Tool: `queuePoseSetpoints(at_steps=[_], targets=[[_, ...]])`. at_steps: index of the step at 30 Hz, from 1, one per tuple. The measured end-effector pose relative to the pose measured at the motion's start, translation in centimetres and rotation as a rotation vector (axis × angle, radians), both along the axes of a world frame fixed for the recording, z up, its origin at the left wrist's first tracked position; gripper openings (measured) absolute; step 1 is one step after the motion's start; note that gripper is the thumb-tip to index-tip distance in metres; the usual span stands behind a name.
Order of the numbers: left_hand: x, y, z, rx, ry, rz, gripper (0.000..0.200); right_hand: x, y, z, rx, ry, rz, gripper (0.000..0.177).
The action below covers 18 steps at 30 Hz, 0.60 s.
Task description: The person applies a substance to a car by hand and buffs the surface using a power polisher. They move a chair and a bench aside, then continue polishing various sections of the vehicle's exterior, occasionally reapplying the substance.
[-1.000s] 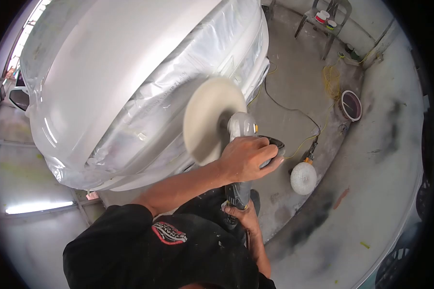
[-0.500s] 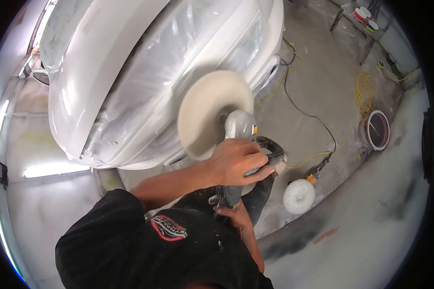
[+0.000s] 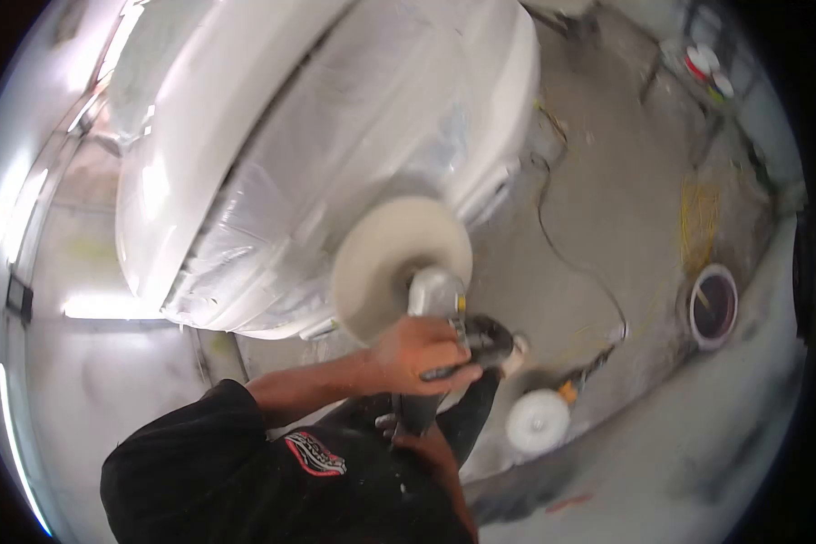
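My left hand (image 3: 429, 355) is wrapped over the body of an electric polisher (image 3: 437, 295) near its grey head. Around the polisher's dark rear end, low by my waist, my right hand (image 3: 417, 442) is closed and partly hidden. A large round cream pad (image 3: 390, 249) is fitted to the polisher and faces the car. It overlaps the lower front of a white car (image 3: 199, 136) in this view. Clear plastic sheeting (image 3: 290, 181) covers much of the car's front. My black shirt (image 3: 245, 462) and dark trousers lie below the tool.
A second polisher with a white wool pad (image 3: 538, 422) lies on the floor to the right. Beyond it stand a bucket (image 3: 714, 306) and a coiled yellow cord (image 3: 700, 222). A dark cable (image 3: 576, 249) runs across the grey floor. Tubs (image 3: 701, 62) sit at the upper right.
The polisher and both hands have shifted slightly down and left in view, and the pad sits lower against the car. The surroundings have shifted too, as my head has moved.
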State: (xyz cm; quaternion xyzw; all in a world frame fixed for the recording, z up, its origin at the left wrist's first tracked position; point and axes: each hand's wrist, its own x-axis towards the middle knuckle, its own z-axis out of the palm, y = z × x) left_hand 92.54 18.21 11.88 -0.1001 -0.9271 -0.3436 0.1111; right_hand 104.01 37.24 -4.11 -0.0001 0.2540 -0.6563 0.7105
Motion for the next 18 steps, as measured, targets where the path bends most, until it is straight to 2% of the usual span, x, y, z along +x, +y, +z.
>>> queuePoseSetpoints(at_steps=[2, 4, 7, 9, 14, 18], targets=[[-0.5, 0.2, -0.3, 0.011, 0.081, 0.023, 0.022, 0.2, -0.3, -0.6, -0.025, 0.063, -0.093, 0.058], [-0.5, 0.4, -0.3, -0.04, 0.064, 0.032, 0.021, -1.6, 0.2, 0.8, 0.008, 0.012, -0.045, 0.057], [-0.8, 0.9, -0.7, -0.066, 0.027, 0.021, 0.019, -0.8, 0.7, -2.6, 0.06, 0.057, 0.129, 0.052], [-1.1, 0.9, -0.6, -0.075, 0.008, 0.016, 0.02, 0.1, 1.1, -3.6, -0.02, 0.106, 0.05, 0.048], [-2.1, 1.4, -0.1, -0.056, 0.001, 0.056, 0.019, -2.9, 0.8, -0.7, 0.045, 0.04, 0.02, 0.044], [-2.8, 1.3, -0.3, -0.039, 0.015, -0.005, 0.019, -4.2, 1.0, 0.8, 0.097, -0.029, -0.005, 0.042]])
